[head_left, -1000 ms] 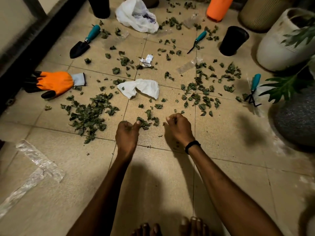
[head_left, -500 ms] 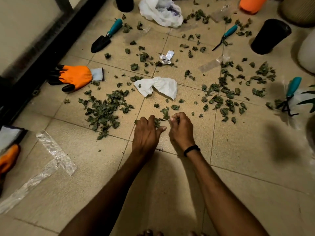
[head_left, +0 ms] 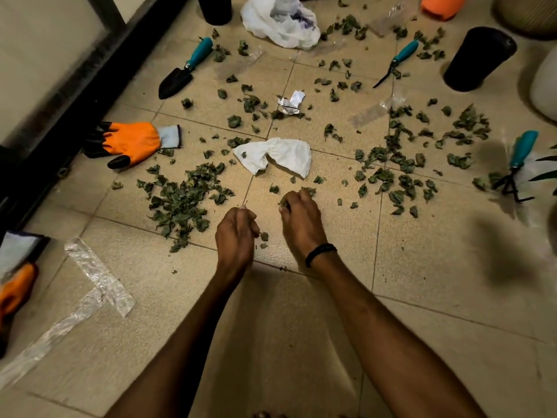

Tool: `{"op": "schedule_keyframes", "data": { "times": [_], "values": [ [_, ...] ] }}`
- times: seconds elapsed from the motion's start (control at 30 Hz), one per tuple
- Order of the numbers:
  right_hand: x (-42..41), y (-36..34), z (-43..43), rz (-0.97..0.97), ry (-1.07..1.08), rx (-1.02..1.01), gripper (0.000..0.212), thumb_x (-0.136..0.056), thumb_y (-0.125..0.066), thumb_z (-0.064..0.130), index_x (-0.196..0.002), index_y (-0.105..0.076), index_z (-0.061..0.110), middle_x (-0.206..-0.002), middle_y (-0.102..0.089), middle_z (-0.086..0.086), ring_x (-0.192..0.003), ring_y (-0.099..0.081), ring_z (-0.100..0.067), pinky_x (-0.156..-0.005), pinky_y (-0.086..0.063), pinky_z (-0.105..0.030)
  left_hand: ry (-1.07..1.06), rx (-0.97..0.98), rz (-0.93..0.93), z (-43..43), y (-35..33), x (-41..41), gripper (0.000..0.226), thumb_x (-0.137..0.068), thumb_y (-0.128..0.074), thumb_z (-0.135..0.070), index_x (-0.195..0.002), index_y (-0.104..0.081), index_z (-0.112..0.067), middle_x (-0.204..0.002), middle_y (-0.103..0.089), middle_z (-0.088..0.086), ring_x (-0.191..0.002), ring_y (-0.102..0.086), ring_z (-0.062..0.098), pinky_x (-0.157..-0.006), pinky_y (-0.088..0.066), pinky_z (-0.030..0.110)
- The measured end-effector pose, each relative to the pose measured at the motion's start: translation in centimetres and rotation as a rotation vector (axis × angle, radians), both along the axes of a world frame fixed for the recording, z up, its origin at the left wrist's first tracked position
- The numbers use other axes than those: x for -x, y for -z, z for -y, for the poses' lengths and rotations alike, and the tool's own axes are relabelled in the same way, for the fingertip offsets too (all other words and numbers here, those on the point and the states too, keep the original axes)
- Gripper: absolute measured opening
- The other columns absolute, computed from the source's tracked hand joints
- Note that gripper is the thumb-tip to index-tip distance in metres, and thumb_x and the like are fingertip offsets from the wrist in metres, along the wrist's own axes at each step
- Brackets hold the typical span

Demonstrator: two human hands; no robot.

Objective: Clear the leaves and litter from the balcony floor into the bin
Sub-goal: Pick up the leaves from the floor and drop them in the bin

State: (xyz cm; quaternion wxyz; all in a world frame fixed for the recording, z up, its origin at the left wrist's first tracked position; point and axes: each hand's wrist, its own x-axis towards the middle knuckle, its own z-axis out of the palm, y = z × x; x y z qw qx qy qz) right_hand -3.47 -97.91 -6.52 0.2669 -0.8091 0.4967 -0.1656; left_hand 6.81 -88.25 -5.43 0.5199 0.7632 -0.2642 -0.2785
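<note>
The tiled floor point(head_left: 437, 267) is littered across its whole far half, and no bin can be picked out with certainty. That is the largest risk: loose handfuls carried some way would shed bits back onto tiles already cleared.

The thickest heap of leaves point(head_left: 180, 203) lies just left of the hands, with a second spread of leaves point(head_left: 401, 173) out to the right. Raking either one carelessly would scatter it wider, toward the black door track point(head_left: 60, 122) on the left, where crumbs would be hard to get out.

A white plastic bag point(head_left: 280, 22) sits at the far edge, and a crumpled tissue point(head_left: 277, 155) lies just beyond the hands. Clear plastic strips point(head_left: 99, 279) lie near left, pale against the tile and easy to overlook. The orange glove point(head_left: 132, 144), trowel point(head_left: 184, 70) and hand rake point(head_left: 515, 164) lie among the leaves and could be swept up with the litter.

The left hand point(head_left: 236, 233) is curled nearly closed, pinching what looks like a thin stem. The right hand point(head_left: 301, 218) is bunched over a small clump of leaves. Such small dry pieces could slip out between the fingers; a couple lie loose between the hands.
</note>
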Motion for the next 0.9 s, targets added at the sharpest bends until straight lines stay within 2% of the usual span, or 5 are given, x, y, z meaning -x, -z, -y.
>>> {"op": "schedule_keyframes", "data": {
  "times": [0.13, 0.27, 0.53, 0.67, 0.9],
  "values": [
    [1.3, -1.3, 0.7, 0.306, 0.247, -0.315, 0.012, -0.099, -0.053, 0.012, -0.105, -0.063, 0.015, -0.103, -0.060, 0.002, -0.076, -0.057, -0.003, -0.058, -0.046, -0.008, -0.076, 0.103, -0.264, -0.2, -0.7, -1.0, 0.035, -0.108, -0.031, -0.020, -0.113, -0.064, -0.009, -0.076, -0.064, 0.013, -0.060, -0.053, 0.023, -0.047, -0.037, 0.029],
    [3.0, -2.4, 2.1, 0.609, 0.481, -0.621, 0.014, -0.098, -0.057, 0.014, -0.106, -0.067, 0.011, -0.095, -0.068, -0.002, -0.075, -0.066, -0.013, -0.073, -0.060, -0.028, -0.232, 0.090, -0.360, -0.5, -0.8, -1.2, 0.036, -0.103, -0.033, -0.013, -0.098, -0.068, -0.011, -0.074, -0.062, 0.010, -0.056, -0.048, 0.020, -0.047, -0.032, 0.027],
    [1.7, -0.3, 4.8, 0.024, 0.130, 0.060, 0.030, -0.098, -0.053, 0.010, -0.127, -0.061, 0.014, -0.123, -0.048, -0.014, -0.103, -0.050, -0.023, -0.090, -0.047, -0.029, -0.006, -0.240, 0.531, -1.5, -0.5, -0.5, 0.039, -0.106, -0.038, -0.047, -0.097, -0.059, -0.015, -0.086, -0.058, -0.002, -0.077, -0.053, 0.015, -0.063, -0.038, 0.032],
    [0.9, 1.9, 3.5, -0.179, 0.038, 0.188, 0.028, -0.093, -0.057, 0.002, -0.116, -0.063, 0.017, -0.124, -0.046, -0.010, -0.107, -0.044, -0.025, -0.078, -0.052, -0.035, 0.088, -0.347, 0.652, -1.7, 0.7, -0.4, 0.049, -0.102, -0.039, -0.057, -0.110, -0.055, -0.011, -0.096, -0.054, 0.007, -0.084, -0.047, 0.019, -0.071, -0.040, 0.035],
    [2.0, 0.4, 2.1, 0.331, 0.269, -0.216, 0.017, -0.097, -0.055, 0.008, -0.102, -0.069, 0.016, -0.104, -0.065, -0.001, -0.093, -0.059, -0.014, -0.082, -0.049, -0.024, 0.218, -0.502, 0.982, -0.7, 2.9, 0.6, 0.058, -0.096, -0.039, -0.070, -0.103, -0.057, -0.015, -0.091, -0.056, 0.007, -0.072, -0.048, 0.020, -0.059, -0.036, 0.032]
  ]
}}
